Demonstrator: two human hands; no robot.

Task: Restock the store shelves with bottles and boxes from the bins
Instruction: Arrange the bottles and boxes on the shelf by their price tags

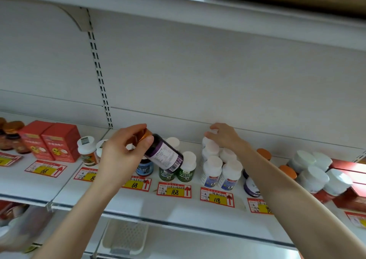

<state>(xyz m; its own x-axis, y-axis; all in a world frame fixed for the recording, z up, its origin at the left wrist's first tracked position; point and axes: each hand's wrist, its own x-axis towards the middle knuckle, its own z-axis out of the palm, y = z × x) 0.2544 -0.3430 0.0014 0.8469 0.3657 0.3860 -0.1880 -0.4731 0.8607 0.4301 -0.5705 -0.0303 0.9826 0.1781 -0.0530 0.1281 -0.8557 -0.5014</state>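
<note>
Left hand (120, 154) pinches tilted dark bottle (166, 154) by its cap, above shelf (138, 203) middle. Right hand (223, 138) grips white-capped bottle (206, 141) near shelf back. Best to upright dark bottle before setting down, label forward.

Your left hand (120, 152) grips a dark bottle (164, 154) by its copper cap, holding it tilted above the shelf (138, 201), base down to the right and white barcode label facing out. Just behind it, two green-labelled bottles (187, 167) with white caps stand upright. To their right, white bottles (213, 167) stand packed together, and your right hand (223, 136) curls over the cap of the rear white bottle (212, 131). At far left, two red boxes (49, 140) stand side by side.
</note>
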